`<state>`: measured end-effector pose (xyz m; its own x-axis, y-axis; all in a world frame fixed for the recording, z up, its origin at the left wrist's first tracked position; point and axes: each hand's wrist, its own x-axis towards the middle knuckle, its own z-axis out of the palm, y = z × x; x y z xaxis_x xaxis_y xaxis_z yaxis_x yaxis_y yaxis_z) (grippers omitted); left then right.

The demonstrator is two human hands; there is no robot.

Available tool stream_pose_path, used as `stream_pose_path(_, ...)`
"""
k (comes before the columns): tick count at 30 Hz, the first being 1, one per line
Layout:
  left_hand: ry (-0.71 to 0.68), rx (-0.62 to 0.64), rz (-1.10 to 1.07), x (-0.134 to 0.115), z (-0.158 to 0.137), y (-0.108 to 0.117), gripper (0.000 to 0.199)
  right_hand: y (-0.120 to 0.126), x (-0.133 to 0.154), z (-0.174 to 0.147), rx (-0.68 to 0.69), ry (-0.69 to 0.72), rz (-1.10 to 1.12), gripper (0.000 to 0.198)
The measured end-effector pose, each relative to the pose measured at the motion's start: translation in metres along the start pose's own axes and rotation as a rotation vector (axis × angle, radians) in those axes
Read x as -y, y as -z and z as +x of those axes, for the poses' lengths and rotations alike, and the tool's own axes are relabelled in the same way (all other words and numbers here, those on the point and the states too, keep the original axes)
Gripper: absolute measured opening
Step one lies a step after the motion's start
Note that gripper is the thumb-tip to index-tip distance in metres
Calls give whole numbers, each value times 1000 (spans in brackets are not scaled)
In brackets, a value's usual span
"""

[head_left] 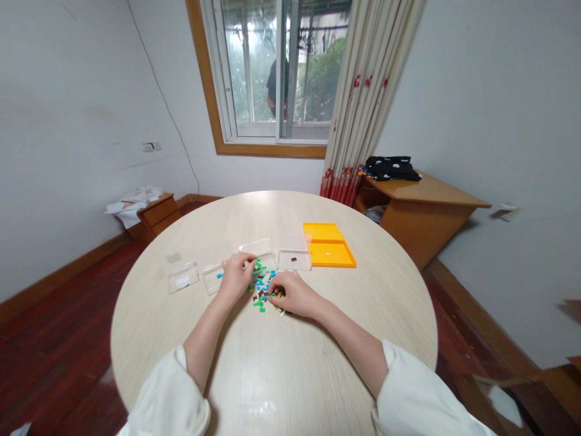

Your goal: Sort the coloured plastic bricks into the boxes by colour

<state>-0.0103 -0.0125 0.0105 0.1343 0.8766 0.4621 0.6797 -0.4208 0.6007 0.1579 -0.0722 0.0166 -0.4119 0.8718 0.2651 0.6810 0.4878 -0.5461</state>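
Note:
Small loose building bricks (261, 294) in green, blue, brown and yellow lie in a heap on the table between my hands. My left hand (236, 274) reaches over the left of the heap, fingers bent together beside green bricks (258, 265) near a clear box; whatever they hold is too small to make out. At the right of the heap, my right hand (295, 293) pinches a small brick with its fingertips low among the pieces. A clear open box (211, 280) with a blue brick (220, 275) stands left of my left hand.
Behind my right hand, a clear case (305, 263) holds a brown brick (294, 259). An open yellow case (351, 262) with a small white piece lies beside it. Another clear box (171, 284) sits at the left of the round table (272, 375).

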Motion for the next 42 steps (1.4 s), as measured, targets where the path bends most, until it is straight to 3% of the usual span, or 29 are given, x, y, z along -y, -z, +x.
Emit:
stream_pose_path(10,19,26,27,2,0,-1,21,-1,2,0,3,-4,36,8)
stream_pose_path(26,-21,-2,-55,-8,-1,5,15,0,2,2,-138,-73,226,10)
stream_pose_path(33,-170,188,-135,-22,-6,10,24,0,-3,2,-294,-87,339,11)
stream_pose_path(42,-229,374,-179,-26,-8,12,27,1,-1,3,-381,-86,305,7)
